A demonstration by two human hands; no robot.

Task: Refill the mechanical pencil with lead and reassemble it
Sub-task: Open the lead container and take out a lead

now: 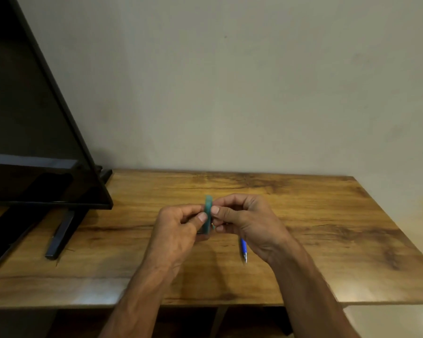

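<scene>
We hold a green case (208, 211) upright between both hands, above the middle of the table (303, 215). Our left hand (178, 228) closes on it from the left: the thumb (202, 217) presses flat against the case's near face, and the curled fingers wrap behind its lower part, so the bottom end is hidden in the palm. The grip is tight, with no gap between thumb and case.

Our right hand (244, 218) meets the case from the other side. Its thumb and forefinger are pinched together right at the case's right edge, about level with the left thumb, and the other fingers are folded into the palm. We cannot tell whether the pinch holds a lead or only touches the case; something small and pale shows just below the fingertips, too blurred to name.

The top of the case stands clear above both thumbs.

The pencil (244, 251), blue with a metal tip, lies on the table just below the right hand, its upper end hidden under the heel of that hand and its tip pointing toward us. Neither hand touches it as far as we can see.

Well to the left of the grip stands a dark screen (34, 142) on its foot (59, 237).
</scene>
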